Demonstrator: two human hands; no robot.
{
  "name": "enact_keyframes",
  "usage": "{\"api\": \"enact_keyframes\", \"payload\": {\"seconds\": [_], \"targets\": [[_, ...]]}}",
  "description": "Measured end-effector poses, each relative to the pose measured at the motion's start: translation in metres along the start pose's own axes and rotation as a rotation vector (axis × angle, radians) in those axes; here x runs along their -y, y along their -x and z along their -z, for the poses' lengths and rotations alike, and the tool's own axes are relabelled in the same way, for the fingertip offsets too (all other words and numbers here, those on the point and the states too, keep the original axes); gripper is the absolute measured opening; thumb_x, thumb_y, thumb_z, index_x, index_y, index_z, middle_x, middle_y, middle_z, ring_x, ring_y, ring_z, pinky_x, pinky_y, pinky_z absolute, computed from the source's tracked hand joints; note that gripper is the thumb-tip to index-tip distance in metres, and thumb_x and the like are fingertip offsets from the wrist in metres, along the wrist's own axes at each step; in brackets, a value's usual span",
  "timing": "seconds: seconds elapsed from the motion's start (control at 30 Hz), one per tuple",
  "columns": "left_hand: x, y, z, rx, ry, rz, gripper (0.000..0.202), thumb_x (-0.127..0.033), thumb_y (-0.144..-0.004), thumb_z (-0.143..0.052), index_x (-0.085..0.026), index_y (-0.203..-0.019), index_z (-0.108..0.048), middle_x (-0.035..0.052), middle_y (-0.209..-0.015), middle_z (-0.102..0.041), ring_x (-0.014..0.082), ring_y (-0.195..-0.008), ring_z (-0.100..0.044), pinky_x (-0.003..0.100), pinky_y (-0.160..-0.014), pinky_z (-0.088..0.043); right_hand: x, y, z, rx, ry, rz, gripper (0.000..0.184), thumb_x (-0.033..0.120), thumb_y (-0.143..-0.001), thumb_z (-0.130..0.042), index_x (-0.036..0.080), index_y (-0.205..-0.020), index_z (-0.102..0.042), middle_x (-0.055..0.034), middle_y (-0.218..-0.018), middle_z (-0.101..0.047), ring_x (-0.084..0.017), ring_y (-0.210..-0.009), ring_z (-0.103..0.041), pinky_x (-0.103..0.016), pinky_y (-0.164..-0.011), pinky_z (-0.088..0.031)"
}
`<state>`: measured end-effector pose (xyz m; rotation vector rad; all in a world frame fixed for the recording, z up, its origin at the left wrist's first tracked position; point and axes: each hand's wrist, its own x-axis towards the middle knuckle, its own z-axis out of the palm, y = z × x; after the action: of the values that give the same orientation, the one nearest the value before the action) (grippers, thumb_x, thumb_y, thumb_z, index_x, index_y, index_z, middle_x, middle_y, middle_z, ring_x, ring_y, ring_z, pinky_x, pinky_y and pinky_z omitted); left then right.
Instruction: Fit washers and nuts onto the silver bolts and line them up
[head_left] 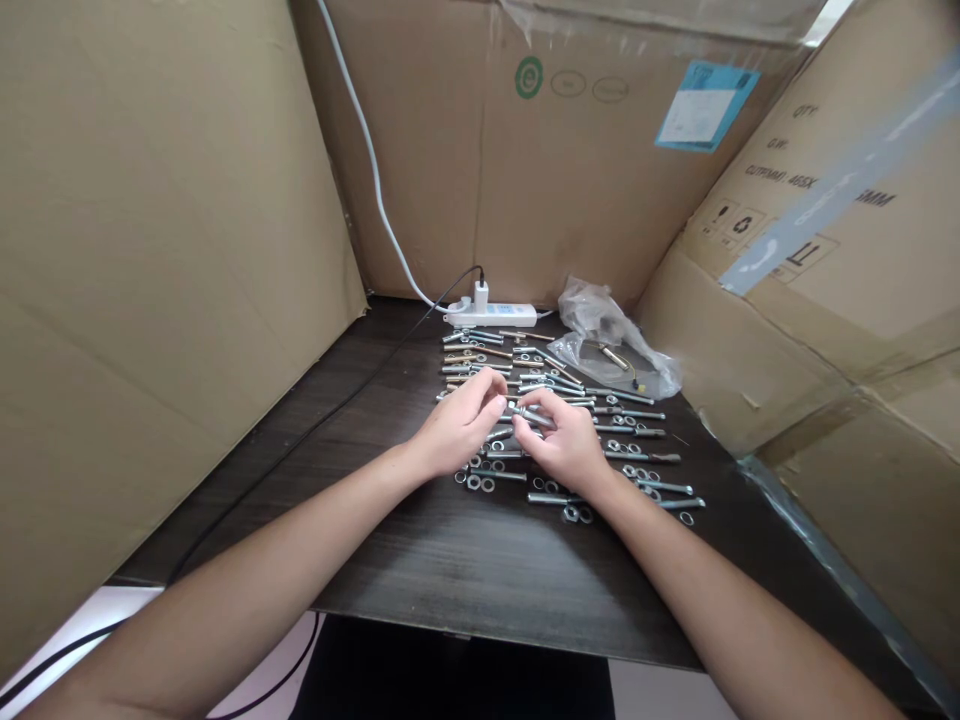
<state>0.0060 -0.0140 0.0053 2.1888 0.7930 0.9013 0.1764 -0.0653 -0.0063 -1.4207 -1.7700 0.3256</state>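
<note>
Both my hands meet over rows of metal bolts (630,397) laid out on a dark wooden table (465,560). My right hand (566,445) pinches a silver bolt (534,416) at its middle. My left hand (461,425) has its fingertips closed on the left end of that same bolt, where a small part may sit, too small to make out. Loose nuts and washers (480,484) lie beside the bolts under and around my hands.
A white power strip (491,315) with a plug and a white cable (375,180) lies at the back of the table. A crumpled clear plastic bag (611,335) sits to its right. Cardboard walls (150,250) close in the left, back and right.
</note>
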Motion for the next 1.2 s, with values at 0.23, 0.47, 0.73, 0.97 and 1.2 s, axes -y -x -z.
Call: {"api": "enact_keyframes", "payload": {"seconds": [0.23, 0.47, 0.73, 0.97, 1.2], "targets": [[0.0014, -0.0035, -0.0023, 0.100, -0.073, -0.045, 0.036, -0.034, -0.096, -0.029, -0.017, -0.069, -0.045, 0.0008, -0.072, -0.050, 0.0138, -0.071, -0.046, 0.027, -0.067, -0.037, -0.0022, 0.0010, -0.0017, -0.007, -0.012, 0.029, 0.015, 0.033, -0.079, -0.057, 0.019, -0.084, -0.058, 0.0042, -0.057, -0.054, -0.009, -0.045, -0.045, -0.019, -0.047, -0.036], [-0.0008, 0.0029, -0.0029, 0.060, -0.030, 0.003, 0.030, -0.016, -0.081, -0.047, -0.020, -0.110, -0.045, 0.0006, -0.090, -0.051, 0.0139, -0.077, -0.049, 0.027, -0.070, -0.040, -0.0033, 0.0010, -0.0024, 0.001, -0.019, 0.018, 0.017, 0.034, -0.080, -0.056, 0.019, -0.086, -0.058, 0.0026, -0.059, -0.057, -0.009, -0.045, -0.046, -0.020, -0.047, -0.037], [-0.0008, -0.0016, -0.0024, 0.005, -0.105, -0.006, 0.024, -0.033, -0.095, -0.033, -0.018, -0.081, -0.047, 0.0011, -0.082, -0.051, 0.0150, -0.078, -0.048, 0.028, -0.071, -0.039, -0.0020, 0.0012, -0.0026, -0.022, -0.012, 0.014, 0.014, 0.031, -0.077, -0.057, 0.019, -0.083, -0.059, 0.0040, -0.056, -0.054, -0.009, -0.044, -0.045, -0.019, -0.046, -0.037], [-0.0001, -0.0012, -0.0036, 0.101, -0.117, -0.048, 0.028, -0.031, -0.095, -0.032, -0.018, -0.075, -0.046, 0.0003, -0.077, -0.048, 0.0137, -0.073, -0.046, 0.027, -0.069, -0.037, -0.0012, 0.0011, -0.0022, -0.023, -0.023, 0.044, 0.014, 0.032, -0.078, -0.057, 0.019, -0.083, -0.059, 0.0040, -0.058, -0.054, -0.008, -0.045, -0.045, -0.019, -0.046, -0.035], [-0.0036, 0.0022, 0.0021, 0.005, -0.099, -0.004, 0.025, -0.014, -0.079, -0.045, -0.020, -0.103, -0.045, -0.0014, -0.084, -0.048, 0.0127, -0.071, -0.045, 0.026, -0.066, -0.038, -0.0012, 0.0008, -0.0004, -0.020, -0.019, 0.039, 0.014, 0.031, -0.078, -0.058, 0.018, -0.083, -0.059, 0.0047, -0.057, -0.054, -0.007, -0.043, -0.042, -0.019, -0.046, -0.034]]}}
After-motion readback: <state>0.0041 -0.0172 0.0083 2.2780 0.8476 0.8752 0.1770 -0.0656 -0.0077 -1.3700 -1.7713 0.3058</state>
